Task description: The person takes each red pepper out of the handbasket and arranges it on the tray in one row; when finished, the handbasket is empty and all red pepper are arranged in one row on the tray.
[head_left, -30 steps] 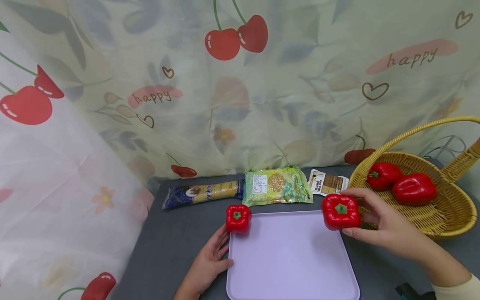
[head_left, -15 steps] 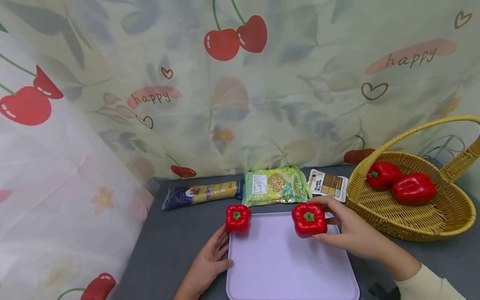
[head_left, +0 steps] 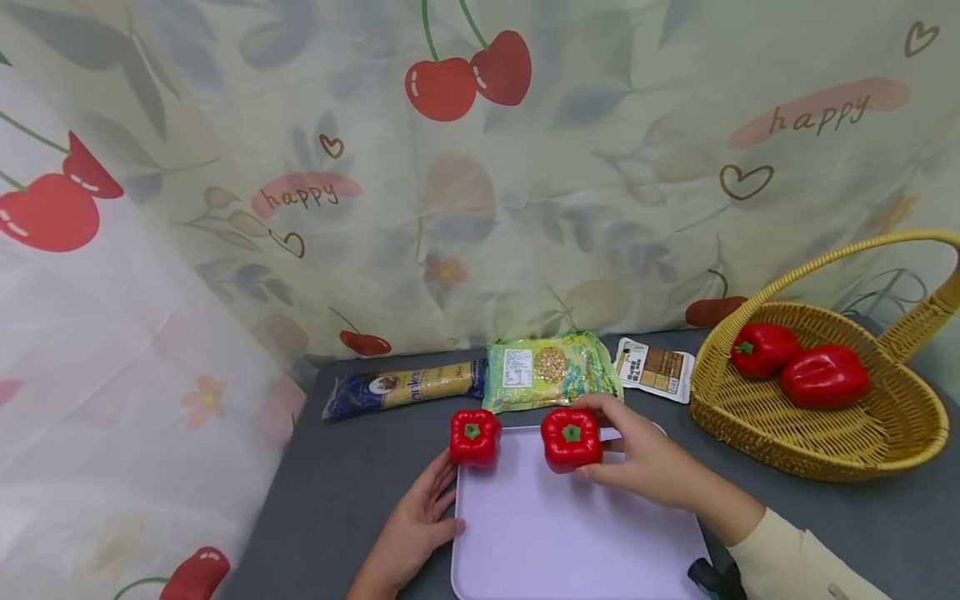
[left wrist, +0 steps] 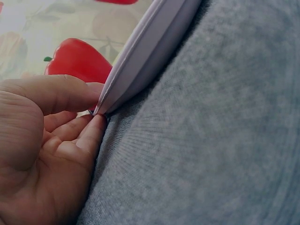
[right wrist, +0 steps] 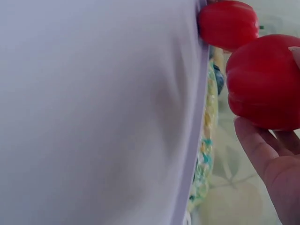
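Note:
My right hand [head_left: 648,458] holds a red bell pepper [head_left: 572,439] between thumb and fingers above the back part of a lilac tray [head_left: 577,533]. The right wrist view shows that bell pepper [right wrist: 265,82] raised off the tray, with fingertips against its side. Another red bell pepper [head_left: 475,439] stands at the tray's back left corner, stem end facing me. At the left edge, my left hand [head_left: 412,525] pinches the tray; in the left wrist view the thumb lies on the rim [left wrist: 105,91] and a finger sits just beneath.
On the right stands a wicker basket [head_left: 757,417] with two red bell peppers [head_left: 825,377] inside. Along the back lie a blue and yellow packet [head_left: 408,387], a green bag [head_left: 555,372] and a small brown and white packet [head_left: 655,369]. A printed curtain [head_left: 480,208] hangs behind.
My right hand has carried its bell pepper leftward from beside the basket to over the tray, near the other bell pepper. The left hand has stayed at the tray's edge.

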Motion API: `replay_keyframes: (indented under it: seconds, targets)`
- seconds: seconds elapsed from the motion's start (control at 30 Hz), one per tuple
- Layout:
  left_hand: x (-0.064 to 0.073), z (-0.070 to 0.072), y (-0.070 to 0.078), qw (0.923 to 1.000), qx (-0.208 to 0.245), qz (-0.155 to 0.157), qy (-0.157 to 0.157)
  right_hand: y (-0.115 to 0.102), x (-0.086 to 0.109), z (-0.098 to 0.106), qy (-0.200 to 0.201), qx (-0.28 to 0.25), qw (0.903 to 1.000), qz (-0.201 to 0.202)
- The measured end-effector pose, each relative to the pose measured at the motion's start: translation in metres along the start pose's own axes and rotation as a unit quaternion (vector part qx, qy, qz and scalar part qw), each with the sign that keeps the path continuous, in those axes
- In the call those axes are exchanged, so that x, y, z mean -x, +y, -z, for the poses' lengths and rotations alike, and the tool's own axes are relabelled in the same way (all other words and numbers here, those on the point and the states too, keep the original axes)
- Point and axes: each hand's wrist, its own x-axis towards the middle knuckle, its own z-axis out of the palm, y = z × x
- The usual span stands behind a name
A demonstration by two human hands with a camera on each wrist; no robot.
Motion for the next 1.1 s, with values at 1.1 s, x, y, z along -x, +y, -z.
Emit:
replay_keyframes:
  seconds: [1.1]
  targets:
    - [-0.001, 0.001, -0.003, 0.9997, 0.007, -0.019, -0.01, 0.016, -0.052, -0.045, 0.001, -0.016, 0.9991, -0.039]
